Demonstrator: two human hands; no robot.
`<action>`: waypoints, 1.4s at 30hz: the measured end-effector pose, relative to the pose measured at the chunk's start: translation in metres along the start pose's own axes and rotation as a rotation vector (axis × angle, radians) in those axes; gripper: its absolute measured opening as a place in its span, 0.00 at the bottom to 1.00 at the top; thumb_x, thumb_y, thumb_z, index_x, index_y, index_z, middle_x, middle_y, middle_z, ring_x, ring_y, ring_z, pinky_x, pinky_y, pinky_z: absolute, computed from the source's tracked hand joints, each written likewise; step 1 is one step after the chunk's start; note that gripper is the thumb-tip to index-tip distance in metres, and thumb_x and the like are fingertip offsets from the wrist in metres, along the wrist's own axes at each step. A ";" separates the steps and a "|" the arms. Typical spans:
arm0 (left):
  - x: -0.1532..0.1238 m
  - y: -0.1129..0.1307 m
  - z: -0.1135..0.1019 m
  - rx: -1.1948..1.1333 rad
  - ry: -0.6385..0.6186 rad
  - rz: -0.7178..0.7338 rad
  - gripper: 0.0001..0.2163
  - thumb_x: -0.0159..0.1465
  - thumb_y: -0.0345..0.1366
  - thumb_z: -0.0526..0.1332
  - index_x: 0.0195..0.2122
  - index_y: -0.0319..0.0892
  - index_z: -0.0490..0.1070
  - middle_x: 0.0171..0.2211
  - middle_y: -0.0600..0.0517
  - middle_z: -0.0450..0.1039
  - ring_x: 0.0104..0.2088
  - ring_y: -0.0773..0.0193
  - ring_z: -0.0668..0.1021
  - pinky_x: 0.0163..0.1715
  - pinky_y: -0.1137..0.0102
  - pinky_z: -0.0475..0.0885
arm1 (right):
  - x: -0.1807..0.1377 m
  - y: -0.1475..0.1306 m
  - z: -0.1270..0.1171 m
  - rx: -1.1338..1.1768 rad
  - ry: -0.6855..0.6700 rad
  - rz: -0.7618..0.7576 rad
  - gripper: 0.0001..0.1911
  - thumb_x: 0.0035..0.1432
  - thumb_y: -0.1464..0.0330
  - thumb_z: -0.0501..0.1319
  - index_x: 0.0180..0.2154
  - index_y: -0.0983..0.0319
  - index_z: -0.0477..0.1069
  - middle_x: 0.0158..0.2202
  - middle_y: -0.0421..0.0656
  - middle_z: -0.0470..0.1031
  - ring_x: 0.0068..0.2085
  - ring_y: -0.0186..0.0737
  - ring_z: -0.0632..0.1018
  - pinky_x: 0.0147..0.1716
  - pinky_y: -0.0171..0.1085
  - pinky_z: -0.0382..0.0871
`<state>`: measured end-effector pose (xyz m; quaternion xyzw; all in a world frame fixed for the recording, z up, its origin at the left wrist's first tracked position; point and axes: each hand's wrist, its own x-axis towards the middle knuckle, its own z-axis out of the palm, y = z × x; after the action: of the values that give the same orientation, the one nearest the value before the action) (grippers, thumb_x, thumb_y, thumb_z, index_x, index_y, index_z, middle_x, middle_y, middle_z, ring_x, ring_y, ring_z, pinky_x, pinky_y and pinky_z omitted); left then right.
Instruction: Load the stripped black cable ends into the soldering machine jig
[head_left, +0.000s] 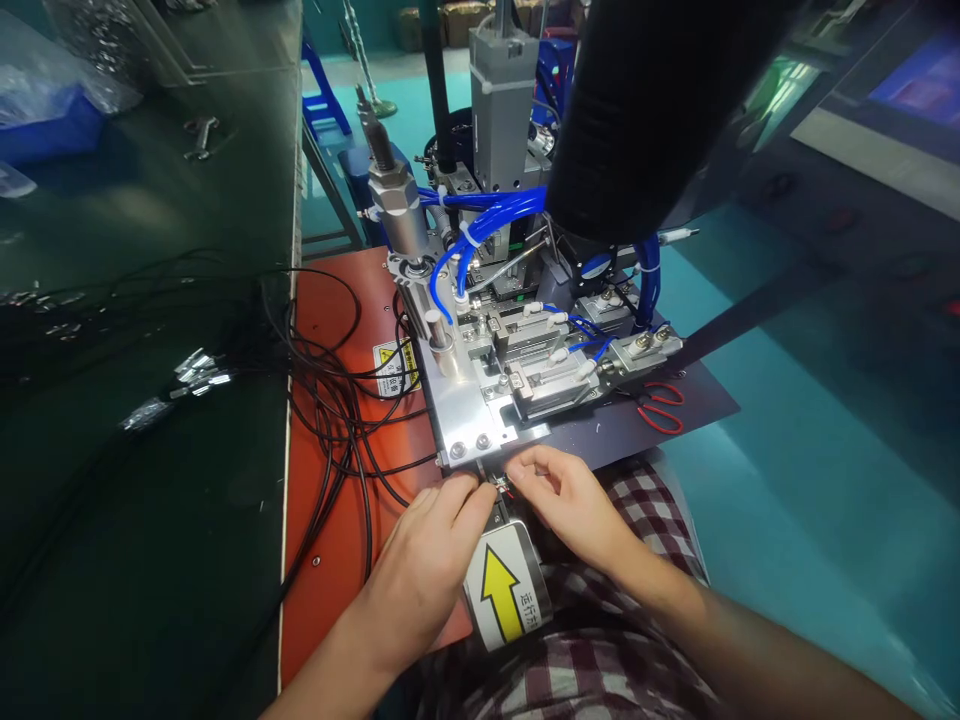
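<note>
My left hand (439, 540) is closed in a pinch at the front edge of the metal fixture (466, 425). Across from it, my right hand (570, 505) has thumb and forefinger brought together just under the same edge. Between the fingertips shows a small shiny metal piece (502, 487) with a bit of red on it; its kind is too small to tell, and my fingers cover part of it. Just below lies a track cover with a white label and a yellow arrow (501, 590).
Black cables (330, 400) coil on the orange base plate left of the fixture. Red-handled scissors (661, 410) lie at the right. Blue air tubes (495, 212) and a large black cylinder (652, 110) rise behind. Bundled cable ends (199, 375) rest on the dark green table.
</note>
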<state>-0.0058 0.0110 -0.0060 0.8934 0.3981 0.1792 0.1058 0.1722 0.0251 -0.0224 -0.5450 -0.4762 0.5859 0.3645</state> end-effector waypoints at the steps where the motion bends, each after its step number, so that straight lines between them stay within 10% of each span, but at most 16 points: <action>1: 0.000 0.000 0.000 0.000 0.000 -0.002 0.13 0.66 0.25 0.48 0.49 0.35 0.66 0.37 0.44 0.71 0.34 0.57 0.74 0.31 0.64 0.74 | 0.000 0.001 0.003 0.015 0.025 -0.016 0.10 0.57 0.62 0.58 0.28 0.62 0.67 0.24 0.38 0.66 0.23 0.33 0.66 0.22 0.33 0.60; 8: 0.000 0.000 -0.001 -0.006 0.012 -0.001 0.13 0.67 0.26 0.48 0.49 0.35 0.66 0.37 0.44 0.72 0.34 0.57 0.75 0.32 0.64 0.75 | -0.005 0.017 0.008 -0.174 0.165 -0.249 0.06 0.60 0.68 0.57 0.30 0.61 0.68 0.26 0.38 0.66 0.27 0.35 0.67 0.27 0.34 0.62; 28: -0.001 0.001 -0.004 -0.025 0.028 -0.007 0.14 0.66 0.25 0.48 0.50 0.36 0.66 0.39 0.43 0.72 0.35 0.57 0.75 0.32 0.65 0.76 | -0.001 -0.001 0.001 0.150 -0.066 0.107 0.14 0.54 0.57 0.59 0.25 0.60 0.63 0.16 0.31 0.55 0.18 0.30 0.57 0.17 0.32 0.49; 42: -0.009 -0.006 0.000 -0.064 -0.016 -0.006 0.16 0.66 0.24 0.50 0.54 0.36 0.63 0.43 0.43 0.70 0.40 0.58 0.74 0.40 0.67 0.74 | -0.002 0.002 0.000 0.181 -0.062 0.052 0.15 0.57 0.56 0.58 0.29 0.61 0.63 0.19 0.32 0.56 0.20 0.30 0.58 0.19 0.33 0.50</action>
<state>-0.0155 0.0087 -0.0099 0.8898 0.3940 0.1842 0.1379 0.1728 0.0231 -0.0234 -0.5037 -0.4181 0.6522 0.3822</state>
